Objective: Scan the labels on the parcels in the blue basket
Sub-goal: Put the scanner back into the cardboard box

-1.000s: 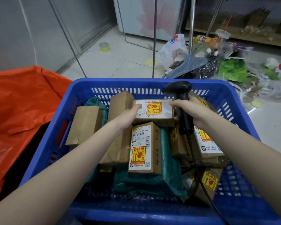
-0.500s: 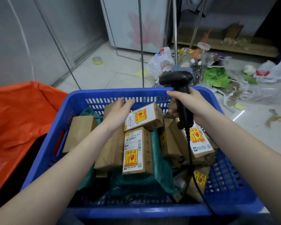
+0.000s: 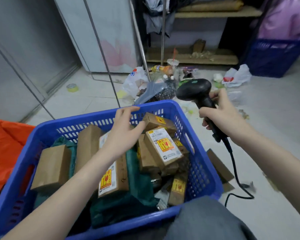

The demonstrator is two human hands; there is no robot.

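Here, the blue basket (image 3: 194, 122) sits on the tiled floor, packed with brown cardboard parcels over dark green bags (image 3: 139, 174). One labelled parcel (image 3: 163, 146) lies tilted at the right, its white shipping label and yellow fragile sticker facing up; another labelled parcel (image 3: 113, 177) lies partly under the left forearm. The left hand (image 3: 125, 129) hovers open above the parcels — fingers spread. The right hand (image 3: 222, 116), outside the basket's right rim, grips a black corded barcode scanner (image 3: 196, 90).
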